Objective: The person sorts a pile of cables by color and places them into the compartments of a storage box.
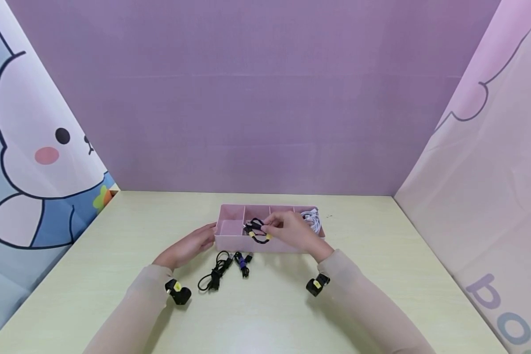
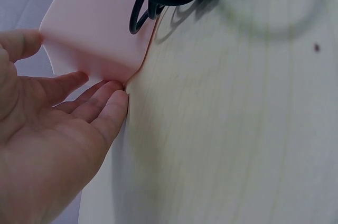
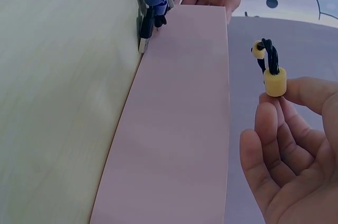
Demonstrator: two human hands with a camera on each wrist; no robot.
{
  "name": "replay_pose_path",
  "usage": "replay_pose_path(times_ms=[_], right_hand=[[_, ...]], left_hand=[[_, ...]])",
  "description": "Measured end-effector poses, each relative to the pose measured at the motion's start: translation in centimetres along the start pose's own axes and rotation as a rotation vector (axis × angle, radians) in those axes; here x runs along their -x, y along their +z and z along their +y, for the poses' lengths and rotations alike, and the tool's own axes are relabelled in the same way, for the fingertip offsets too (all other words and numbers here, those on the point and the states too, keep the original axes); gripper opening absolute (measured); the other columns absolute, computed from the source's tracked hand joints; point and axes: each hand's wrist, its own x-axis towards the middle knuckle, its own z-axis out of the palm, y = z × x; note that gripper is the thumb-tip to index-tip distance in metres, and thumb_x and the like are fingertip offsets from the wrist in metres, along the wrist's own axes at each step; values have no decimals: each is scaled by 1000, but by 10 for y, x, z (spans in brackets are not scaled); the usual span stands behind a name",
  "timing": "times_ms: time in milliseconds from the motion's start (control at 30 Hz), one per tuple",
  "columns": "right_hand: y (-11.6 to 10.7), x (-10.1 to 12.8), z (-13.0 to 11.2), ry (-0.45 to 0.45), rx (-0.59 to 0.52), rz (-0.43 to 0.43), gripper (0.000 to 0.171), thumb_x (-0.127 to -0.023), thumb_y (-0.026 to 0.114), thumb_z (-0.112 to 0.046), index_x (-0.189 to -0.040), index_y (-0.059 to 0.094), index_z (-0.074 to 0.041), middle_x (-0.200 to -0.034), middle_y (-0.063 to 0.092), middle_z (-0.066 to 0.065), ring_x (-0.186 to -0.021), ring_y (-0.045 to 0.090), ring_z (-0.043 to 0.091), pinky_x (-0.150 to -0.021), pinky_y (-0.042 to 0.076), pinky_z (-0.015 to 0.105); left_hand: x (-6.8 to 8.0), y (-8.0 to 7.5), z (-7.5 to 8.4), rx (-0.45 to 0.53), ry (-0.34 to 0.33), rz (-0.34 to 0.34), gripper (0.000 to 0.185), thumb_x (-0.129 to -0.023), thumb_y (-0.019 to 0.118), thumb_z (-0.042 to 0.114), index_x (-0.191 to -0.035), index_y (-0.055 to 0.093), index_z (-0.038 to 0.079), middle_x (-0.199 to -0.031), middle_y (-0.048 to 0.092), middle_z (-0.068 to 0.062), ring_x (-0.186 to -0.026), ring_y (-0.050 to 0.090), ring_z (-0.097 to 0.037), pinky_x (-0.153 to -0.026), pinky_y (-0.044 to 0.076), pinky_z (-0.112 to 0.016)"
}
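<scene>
- The worktop (image 1: 115, 275) is pale wood, walled by a purple backdrop at the far edge and by printed cloths on the left and right; the near part shows wide bare stretches on either side of the arms.
- A pink box (image 1: 230, 242) with dividers sits in the middle of the worktop, well in from every edge. Bare wood lies between it and the far wall.
- In the box's right end compartment lies a white cable (image 1: 311, 219).
- The left hand (image 1: 193, 244) is relaxed and open, fingers nearly straight, its fingertips (image 2: 117, 100) touching the box's left near corner at the foot of the wall. It holds nothing.
- The right hand (image 1: 292, 230) is over the box's middle compartments and pinches a black cable with yellow ends (image 1: 257, 231) between thumb and fingers. In the right wrist view one yellow end (image 3: 274, 81) sits at the fingertips, with the looped cable rising from it.
- That cable hangs above the box, at its near wall; whether it touches the box I cannot tell.
- Just near of the box, on the worktop, lie a black cable bundle (image 1: 214, 276) and, right beside it, a short cable with a blue band (image 1: 241, 263). Both are close to the box's near wall and lie between the two forearms.
</scene>
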Motion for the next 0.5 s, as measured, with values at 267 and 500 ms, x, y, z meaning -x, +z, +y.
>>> replay_pose_path(times_ms=[267, 500], right_hand=[[0, -6, 5, 13, -2, 38, 10, -95, 71, -20, -103, 75, -14, -85, 69, -7, -78, 65, 13, -72, 57, 31], [0, -8, 7, 0, -22, 57, 13, -95, 71, -20, -105, 74, -12, -85, 69, -6, -77, 64, 13, -70, 57, 31]], left_hand=[[0, -1, -1, 5, 8, -5, 62, -112, 28, 36, -159, 11, -1, -161, 24, -22, -147, 26, -37, -121, 23, -44], [0, -1, 0, 5, 14, -7, 62, -112, 28, 36, -159, 11, 0, -161, 24, -22, -147, 26, -38, -121, 23, -44]])
